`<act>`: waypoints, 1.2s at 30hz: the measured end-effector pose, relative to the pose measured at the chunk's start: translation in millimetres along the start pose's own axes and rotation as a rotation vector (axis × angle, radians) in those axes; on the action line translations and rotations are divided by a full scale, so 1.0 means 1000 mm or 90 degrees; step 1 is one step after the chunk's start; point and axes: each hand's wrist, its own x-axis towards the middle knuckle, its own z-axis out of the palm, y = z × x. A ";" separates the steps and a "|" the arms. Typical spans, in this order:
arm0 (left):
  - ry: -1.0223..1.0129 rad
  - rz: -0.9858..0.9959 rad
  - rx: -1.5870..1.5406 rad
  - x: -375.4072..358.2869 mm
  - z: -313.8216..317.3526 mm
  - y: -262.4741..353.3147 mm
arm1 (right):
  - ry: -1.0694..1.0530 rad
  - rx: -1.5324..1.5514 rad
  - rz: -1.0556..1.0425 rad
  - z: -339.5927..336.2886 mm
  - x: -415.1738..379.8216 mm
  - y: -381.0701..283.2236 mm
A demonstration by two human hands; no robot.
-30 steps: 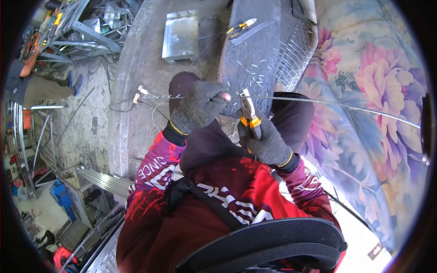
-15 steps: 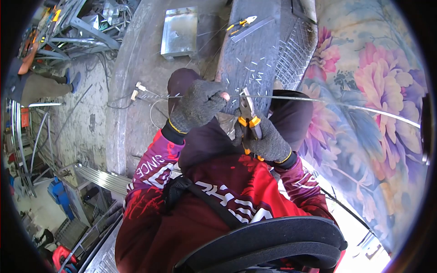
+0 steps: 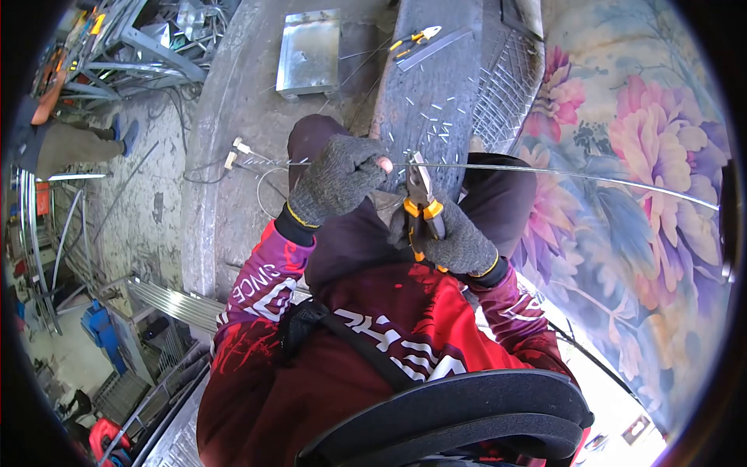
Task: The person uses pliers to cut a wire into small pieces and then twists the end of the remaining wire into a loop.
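Note:
My left hand, in a dark grey glove with a bare fingertip showing, is closed on a long thin metal rod. The rod runs across my lap and out to the right. My right hand, gloved too, grips the yellow-and-black handles of pliers. Their jaws point up and lie at the rod, a little right of my left hand; whether they touch it I cannot tell. Several short cut metal pieces lie scattered on the dark board just beyond.
A second pair of pliers lies beside a flat metal strip. A metal tray stands on the floor. Wire mesh borders the board, with floral cloth at right. At far left, a person's legs show.
The pliers' handles and the fingers of my right hand have shifted slightly. My left hand stays on the rod, nearly still.

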 end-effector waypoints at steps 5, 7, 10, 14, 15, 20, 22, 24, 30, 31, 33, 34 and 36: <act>-0.004 -0.019 -0.005 -0.003 0.001 -0.002 | 0.042 -0.024 0.041 0.006 -0.002 -0.010; 0.016 -0.007 0.003 -0.002 0.001 -0.002 | 0.055 -0.010 0.037 0.005 -0.004 -0.004; -0.012 -0.027 -0.017 0.001 -0.002 0.002 | 0.068 0.028 0.026 0.005 -0.008 0.010; -0.026 -0.051 -0.048 0.003 -0.003 0.004 | 0.032 0.043 0.040 0.002 -0.007 0.010; -0.011 -0.029 -0.048 0.002 -0.002 0.004 | 0.032 0.043 0.040 0.005 -0.007 0.006; -0.051 -0.075 -0.077 0.006 -0.001 0.003 | 0.133 0.026 0.039 0.025 -0.005 0.003; -0.013 -0.021 -0.049 0.006 0.001 0.003 | 0.149 0.003 0.050 0.027 -0.004 0.001; 0.026 0.142 0.075 0.008 0.001 0.002 | 0.165 -0.023 0.061 0.026 -0.003 0.003; -0.078 -0.053 -0.019 0.012 0.003 -0.005 | 0.288 -0.231 -0.029 0.023 0.000 0.035; -0.077 -0.052 -0.020 0.011 0.006 -0.006 | 0.298 -0.210 -0.022 0.023 0.000 0.036; 0.037 0.012 -0.028 0.011 0.013 -0.009 | 0.307 -0.191 -0.017 0.024 0.001 0.028; 0.038 0.013 -0.026 0.011 0.010 -0.007 | 0.244 -0.078 0.020 0.027 0.000 0.013; -0.044 -0.041 -0.032 0.012 0.003 -0.002 | 0.180 0.036 0.057 0.026 -0.002 0.005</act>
